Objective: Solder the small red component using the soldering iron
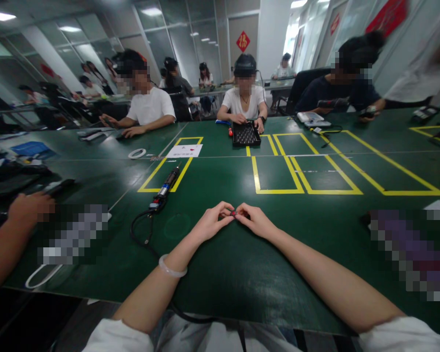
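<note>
A small red and dark piece (234,213) is pinched between my two hands, just above the green table (220,264). My left hand (214,221) grips its left side with thumb and fingertips, and my right hand (255,220) grips its right side the same way. The piece is mostly covered by fingers, so its kind cannot be made out. To the left of my hands lies an electric screwdriver (165,186) with a black cable (134,227) that curves toward the table's front edge.
Yellow tape outlines (278,191) mark the table. Beyond them a person handles a black tray of small parts (246,133). A printed sheet (185,150) and a white coil (137,154) lie left of centre. Another person's hand (29,213) reaches in from the left.
</note>
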`<state>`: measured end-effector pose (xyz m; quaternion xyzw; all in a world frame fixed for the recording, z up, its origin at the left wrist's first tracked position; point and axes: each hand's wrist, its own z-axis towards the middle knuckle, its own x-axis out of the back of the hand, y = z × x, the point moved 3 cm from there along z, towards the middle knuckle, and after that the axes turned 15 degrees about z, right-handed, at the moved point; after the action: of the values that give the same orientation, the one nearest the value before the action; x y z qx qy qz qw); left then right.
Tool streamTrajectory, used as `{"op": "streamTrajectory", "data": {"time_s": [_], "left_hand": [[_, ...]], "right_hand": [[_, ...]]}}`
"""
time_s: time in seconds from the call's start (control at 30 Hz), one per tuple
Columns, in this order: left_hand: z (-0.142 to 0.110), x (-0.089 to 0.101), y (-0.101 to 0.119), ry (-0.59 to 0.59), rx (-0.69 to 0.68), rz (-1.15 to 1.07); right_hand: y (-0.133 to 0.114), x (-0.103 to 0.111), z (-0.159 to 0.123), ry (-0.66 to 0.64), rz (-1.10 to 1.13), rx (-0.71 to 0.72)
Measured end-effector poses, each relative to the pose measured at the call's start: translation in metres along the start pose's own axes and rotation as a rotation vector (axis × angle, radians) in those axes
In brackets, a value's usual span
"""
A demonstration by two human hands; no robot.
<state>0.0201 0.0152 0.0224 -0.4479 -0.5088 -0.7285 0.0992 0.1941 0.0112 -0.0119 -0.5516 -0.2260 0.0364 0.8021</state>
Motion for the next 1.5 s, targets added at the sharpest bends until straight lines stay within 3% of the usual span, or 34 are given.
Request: {"op": "streamTrajectory", "data": {"time_s": [0.3, 0.43, 0.57, 0.7, 0.8, 0.9, 1.03, 1.17, 1.5], "left_hand": [[-0.001, 0.002, 0.003, 0.031, -0.016, 0.065], [-0.001, 0.000, 0.003, 0.007, -0.014, 0.070], [0.002, 0.017, -0.005, 0.070, 0.013, 0.153], [-0.001, 0.065, -0.040, 0.292, 0.152, 0.499], [-0.016, 0.108, -0.086, 0.397, 0.449, 0.833], [-0.039, 0.137, -0.132, 0.344, 0.760, 0.948], [-0.054, 0.147, -0.165, 0.141, 0.856, 0.828], [-0.051, 0.142, -0.162, 0.112, 0.789, 0.838], [-0.028, 0.100, -0.104, 0.122, 0.724, 0.912]], "right_hand": [[-0.001, 0.000, 0.000, -0.026, 0.181, -0.008], [0.001, -0.001, 0.000, -0.032, 0.162, 0.007], [0.002, -0.001, 0.000, -0.023, 0.168, 0.003], [0.001, 0.000, 0.000, -0.023, 0.160, -0.015], [0.000, 0.000, 0.000, -0.026, 0.136, -0.031], [0.001, -0.001, 0.001, -0.028, 0.121, -0.034], [0.002, -0.001, 0.001, -0.031, 0.125, -0.028], [0.004, -0.002, 0.001, -0.030, 0.134, -0.022], [0.005, -0.002, 0.001, -0.026, 0.109, -0.015]]}}
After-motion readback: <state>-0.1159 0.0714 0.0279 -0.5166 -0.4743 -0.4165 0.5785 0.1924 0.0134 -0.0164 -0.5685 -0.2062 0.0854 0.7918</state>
